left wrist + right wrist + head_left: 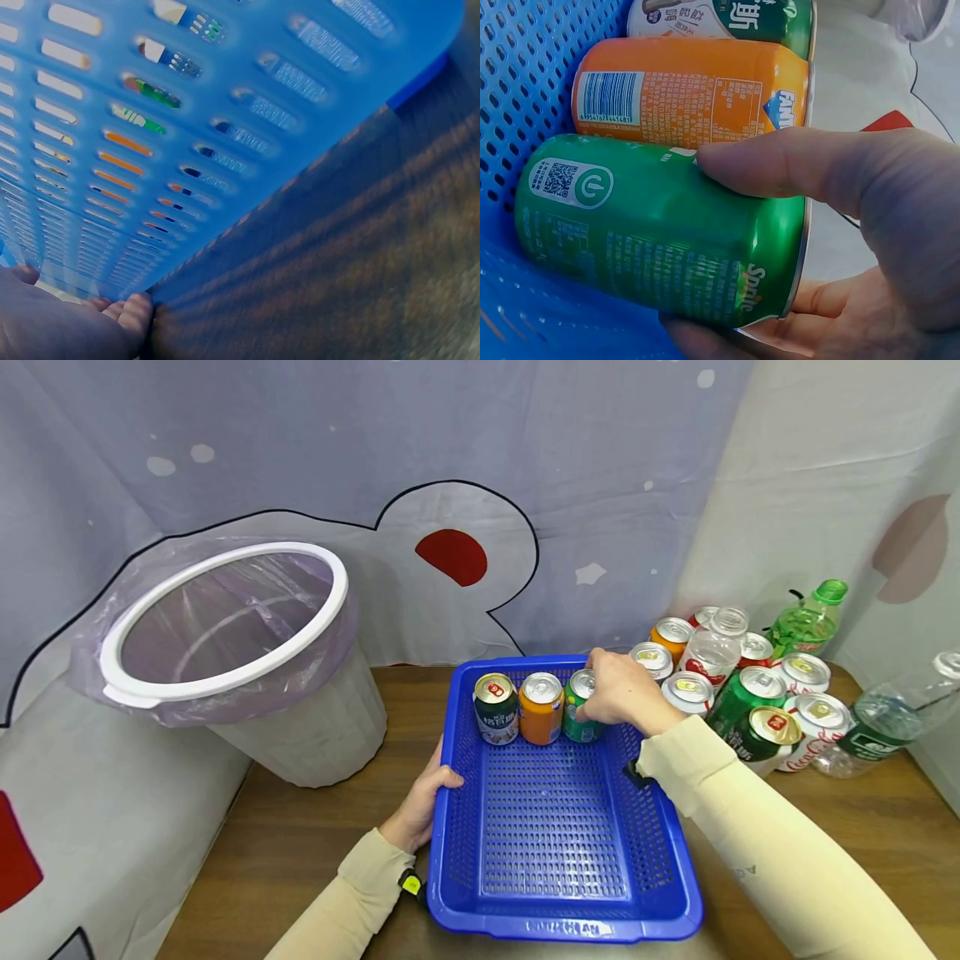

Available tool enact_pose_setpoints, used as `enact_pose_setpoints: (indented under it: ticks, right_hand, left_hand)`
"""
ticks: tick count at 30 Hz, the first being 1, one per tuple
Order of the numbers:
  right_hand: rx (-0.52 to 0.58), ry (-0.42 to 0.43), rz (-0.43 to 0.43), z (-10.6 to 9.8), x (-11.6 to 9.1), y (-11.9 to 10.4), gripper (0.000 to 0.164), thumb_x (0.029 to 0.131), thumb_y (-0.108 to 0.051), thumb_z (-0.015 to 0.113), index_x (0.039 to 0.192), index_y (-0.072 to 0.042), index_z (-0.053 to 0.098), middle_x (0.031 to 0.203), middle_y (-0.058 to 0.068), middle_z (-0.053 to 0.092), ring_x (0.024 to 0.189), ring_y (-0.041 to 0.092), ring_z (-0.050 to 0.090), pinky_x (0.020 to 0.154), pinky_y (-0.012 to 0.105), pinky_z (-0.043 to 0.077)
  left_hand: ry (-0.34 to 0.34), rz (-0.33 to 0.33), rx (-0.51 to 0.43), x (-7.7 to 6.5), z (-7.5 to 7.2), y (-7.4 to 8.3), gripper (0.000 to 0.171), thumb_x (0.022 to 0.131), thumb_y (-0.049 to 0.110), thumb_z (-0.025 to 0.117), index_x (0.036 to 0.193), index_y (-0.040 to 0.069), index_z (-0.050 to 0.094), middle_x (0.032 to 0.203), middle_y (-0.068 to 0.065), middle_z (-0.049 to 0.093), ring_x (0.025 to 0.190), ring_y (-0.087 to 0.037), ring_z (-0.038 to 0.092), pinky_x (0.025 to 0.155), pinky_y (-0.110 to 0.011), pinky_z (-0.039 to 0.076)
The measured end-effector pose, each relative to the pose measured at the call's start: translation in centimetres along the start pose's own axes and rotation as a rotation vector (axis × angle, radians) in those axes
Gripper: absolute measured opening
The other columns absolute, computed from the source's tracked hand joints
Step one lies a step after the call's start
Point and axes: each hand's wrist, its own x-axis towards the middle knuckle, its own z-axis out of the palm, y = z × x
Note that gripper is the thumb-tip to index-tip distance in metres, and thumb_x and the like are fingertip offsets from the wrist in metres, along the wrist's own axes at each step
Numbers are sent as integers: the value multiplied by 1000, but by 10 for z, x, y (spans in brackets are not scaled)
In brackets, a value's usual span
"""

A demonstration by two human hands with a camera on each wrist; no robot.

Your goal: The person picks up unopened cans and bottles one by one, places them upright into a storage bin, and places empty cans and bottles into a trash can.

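Inside a blue plastic basket (551, 827), three cans stand upright in a row along the far wall. At the left is a dark green and white can (497, 714), in the middle an orange Fanta can (541, 710). The right one is a green Sprite can (667, 225), which my right hand (618, 689) grips between thumb and fingers near its top. My left hand (422, 802) holds the basket's left side, its thumb over the rim. In the left wrist view its other fingers (135, 315) lie against the outside of the perforated wall.
Several cans, among them a Coca-Cola can (816, 727), and a clear bottle (712, 652) crowd the table right of the basket. Behind them stand a green-capped bottle (808, 618) and a tilted green-labelled bottle (885, 722). A white-rimmed bin (318, 727) with a bag stands at the left.
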Motion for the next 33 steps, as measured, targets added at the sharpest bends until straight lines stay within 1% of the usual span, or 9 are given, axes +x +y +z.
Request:
enact_pose_setpoints:
  ticks: [6,8,18,29,33]
  right_hand:
    - [-46,15,-39,3,-2,-1,61,72,-25,86,117,5,57,110,24,69,100,43,66,89,57,53]
    - [-59,16,-41,3,-2,-1,60,73,-25,85,116,6,56,110,24,68,100,43,66,89,58,53]
    - [-41,9,-50,7,-8,-2,62,80,-25,82,120,10,51,117,30,61,107,45,62,96,58,50]
    - [-27,12,-35,7,-13,-2,65,82,-27,82,124,11,49,121,30,58,111,45,59,98,58,49]
    - [-13,14,-28,5,-16,-2,70,83,-28,81,130,11,48,125,30,57,115,44,58,101,58,48]
  left_hand:
    - [2,-2,4,0,0,0,101,80,4,38,166,33,-7,171,-19,7,149,-44,22,117,-47,33]
    - [0,-1,4,0,0,0,101,80,4,38,166,33,-7,171,-19,7,149,-44,21,117,-47,33]
    - [-11,4,14,-1,0,1,101,80,5,38,166,33,-8,172,-17,4,150,-44,17,118,-47,31]
    - [-11,5,7,0,0,1,102,79,5,38,166,31,-8,172,-18,3,151,-45,16,118,-47,29]
    - [-4,-1,7,0,0,0,102,79,5,38,166,31,-8,172,-18,3,151,-44,15,118,-47,29]
